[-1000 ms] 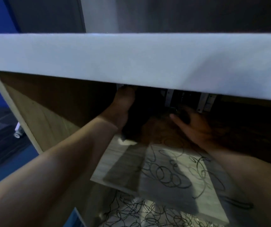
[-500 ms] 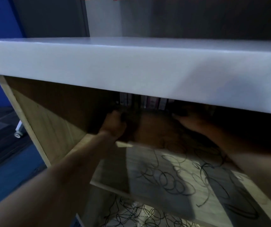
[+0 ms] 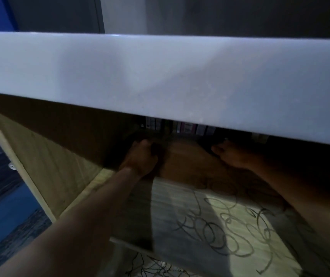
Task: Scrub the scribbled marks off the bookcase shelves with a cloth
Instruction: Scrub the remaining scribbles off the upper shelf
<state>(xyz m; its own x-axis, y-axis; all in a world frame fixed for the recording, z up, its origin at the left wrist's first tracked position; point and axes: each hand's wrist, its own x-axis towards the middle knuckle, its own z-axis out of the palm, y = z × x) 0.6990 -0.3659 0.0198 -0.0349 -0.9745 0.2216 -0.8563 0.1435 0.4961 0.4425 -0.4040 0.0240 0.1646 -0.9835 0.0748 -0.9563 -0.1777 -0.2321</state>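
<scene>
The bookcase shelf (image 3: 190,222) is light wood covered with black scribbled loops (image 3: 216,232); its back half lies in deep brown shadow. My left hand (image 3: 140,158) reaches into that shadow at the back left, its fingers curled round something dark that looks like a cloth (image 3: 158,150). Further right, my right hand (image 3: 232,154) lies low over the shelf's back. Its fingertips are lost in the dark, so I cannot tell whether it holds anything.
The thick white top board (image 3: 160,82) overhangs and hides most of the compartment. A row of book spines (image 3: 180,127) stands at the back. The wooden side panel (image 3: 46,162) closes the left. More scribbles (image 3: 156,268) show on the shelf below. Blue floor lies left.
The view has dropped and drawn back a little. My left hand has come down from the books to the shelf and curled into a fist. My right hand has slid right.
</scene>
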